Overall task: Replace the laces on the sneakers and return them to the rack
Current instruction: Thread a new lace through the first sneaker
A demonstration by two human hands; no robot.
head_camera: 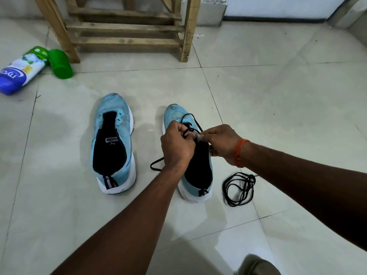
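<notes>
Two light-blue sneakers with white soles stand on the tiled floor, toes pointing away. The left sneaker (113, 143) has no lace. Over the right sneaker (176, 114) both hands work a black lace (190, 120) that loops across the upper eyelets. My left hand (176, 145) grips the lace with curled fingers, and one end trails out on the floor to its left. My right hand (220, 141), an orange thread on its wrist, pinches the lace near the tongue. A second black lace (239, 189) lies coiled on the floor right of the shoe.
A wooden slatted rack (127, 28) stands against the wall straight ahead. A blue-and-white bottle (19, 74) and a green cup (60, 64) lie on the floor at the far left. Bare tiles stretch to the right. A knee (256, 264) shows at the bottom edge.
</notes>
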